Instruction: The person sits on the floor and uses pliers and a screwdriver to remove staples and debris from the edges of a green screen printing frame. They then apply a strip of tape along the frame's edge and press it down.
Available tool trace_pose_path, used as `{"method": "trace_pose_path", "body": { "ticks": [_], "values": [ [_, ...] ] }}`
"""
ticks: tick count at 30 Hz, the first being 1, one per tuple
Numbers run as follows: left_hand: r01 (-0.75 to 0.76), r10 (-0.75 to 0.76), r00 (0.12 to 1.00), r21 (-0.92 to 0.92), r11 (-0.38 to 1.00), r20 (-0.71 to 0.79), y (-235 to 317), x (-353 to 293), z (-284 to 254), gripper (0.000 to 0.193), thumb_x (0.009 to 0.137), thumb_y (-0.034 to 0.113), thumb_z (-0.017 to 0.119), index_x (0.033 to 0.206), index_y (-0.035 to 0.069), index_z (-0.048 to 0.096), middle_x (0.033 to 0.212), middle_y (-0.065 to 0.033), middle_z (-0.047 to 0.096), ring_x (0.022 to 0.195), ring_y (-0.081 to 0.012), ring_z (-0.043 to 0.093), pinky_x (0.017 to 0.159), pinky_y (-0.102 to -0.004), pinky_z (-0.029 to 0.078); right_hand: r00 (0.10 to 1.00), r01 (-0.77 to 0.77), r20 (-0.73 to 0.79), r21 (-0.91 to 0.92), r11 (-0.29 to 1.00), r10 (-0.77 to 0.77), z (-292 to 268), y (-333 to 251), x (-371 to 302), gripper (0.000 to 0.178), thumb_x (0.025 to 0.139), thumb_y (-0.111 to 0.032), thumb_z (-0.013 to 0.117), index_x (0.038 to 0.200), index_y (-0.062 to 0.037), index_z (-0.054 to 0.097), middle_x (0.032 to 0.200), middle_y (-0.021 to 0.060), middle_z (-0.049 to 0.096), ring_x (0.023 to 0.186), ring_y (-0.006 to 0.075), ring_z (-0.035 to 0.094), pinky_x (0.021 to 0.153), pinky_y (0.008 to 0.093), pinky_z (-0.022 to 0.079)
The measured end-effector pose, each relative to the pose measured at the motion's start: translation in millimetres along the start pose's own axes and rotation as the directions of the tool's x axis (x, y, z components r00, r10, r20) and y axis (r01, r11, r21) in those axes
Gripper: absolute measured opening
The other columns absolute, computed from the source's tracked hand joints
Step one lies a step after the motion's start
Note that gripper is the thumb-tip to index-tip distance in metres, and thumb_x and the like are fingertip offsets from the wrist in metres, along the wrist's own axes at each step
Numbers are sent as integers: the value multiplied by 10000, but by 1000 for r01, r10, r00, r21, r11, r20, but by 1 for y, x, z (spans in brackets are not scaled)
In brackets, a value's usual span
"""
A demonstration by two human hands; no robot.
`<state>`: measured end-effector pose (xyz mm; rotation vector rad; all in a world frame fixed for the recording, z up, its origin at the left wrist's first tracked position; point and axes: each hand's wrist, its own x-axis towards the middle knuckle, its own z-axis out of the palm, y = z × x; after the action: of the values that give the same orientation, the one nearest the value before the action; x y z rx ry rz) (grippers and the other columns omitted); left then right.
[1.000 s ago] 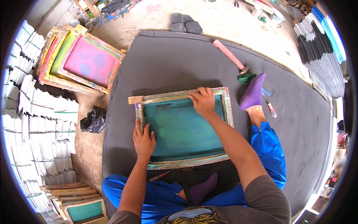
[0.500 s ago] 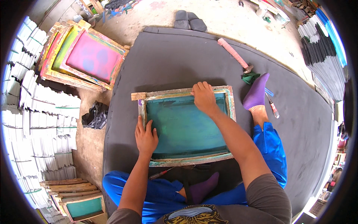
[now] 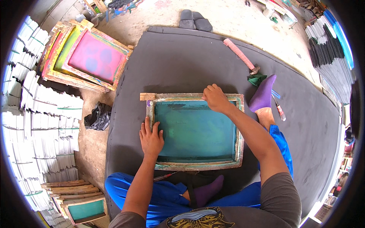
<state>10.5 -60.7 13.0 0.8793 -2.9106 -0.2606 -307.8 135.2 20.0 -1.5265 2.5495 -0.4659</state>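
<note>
A wooden screen printing frame [image 3: 197, 165] with teal-green mesh lies across my lap area on the dark mat, its rails stained with paint. My left hand [image 3: 151, 137] rests on its left rail, fingers stretched along the wood and thumb over the mesh edge. At the far rail, right of the middle, my right hand [image 3: 216, 98] is closed over the wood, with its fingertips partly hidden. Under the near rail a screwdriver [image 3: 164, 177] with a red handle is partly covered.
A hammer [image 3: 239, 53] with a pink-wrapped handle, a green cloth [image 3: 257, 79] and another screwdriver [image 3: 280, 111] lie on the mat [image 3: 304, 152] near my purple-socked foot. Paint-covered frames [image 3: 95, 57] lean at the far left. White stacks [image 3: 45, 133] line the left side.
The frame has shifted slightly to the right and turned a little, so its far rail looks more level. Both hands have moved with it, staying on the same rails.
</note>
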Motion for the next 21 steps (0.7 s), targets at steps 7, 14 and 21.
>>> {"method": "trace_pose_path", "body": {
  "ticks": [7, 14, 21],
  "values": [
    [-38, 38, 999, -8, 999, -6, 6, 2, -2, 447, 948, 260, 723, 1380, 201, 624, 1683, -172, 324, 1446, -501, 415, 1176, -590, 369, 936, -29, -349, 45, 999, 43, 22, -8, -34, 181, 931, -200, 714, 994, -48, 640, 1005, 105, 601, 997, 316, 572, 870, 435, 513],
    [-333, 306, 929, -109, 937, -209, 69, 58, -9, 557, 870, 318, 817, 1366, 128, 650, 1588, -133, 474, 1496, -414, 384, 1211, -581, 317, 845, -11, -535, -24, 1000, -4, 39, -9, -39, 137, 890, -161, 722, 978, -82, 653, 1000, 94, 596, 968, 295, 584, 879, 436, 517],
    [-445, 445, 895, -98, 890, -29, 129, 144, 28, 546, 843, 356, 830, 1302, 88, 707, 1271, -84, 722, 1179, -300, 637, 1073, -452, 481, 942, -157, -326, -227, 961, 77, 20, -25, -22, 166, 911, -221, 691, 956, -66, 652, 996, 94, 627, 1011, 279, 585, 887, 432, 477]
  ]
}}
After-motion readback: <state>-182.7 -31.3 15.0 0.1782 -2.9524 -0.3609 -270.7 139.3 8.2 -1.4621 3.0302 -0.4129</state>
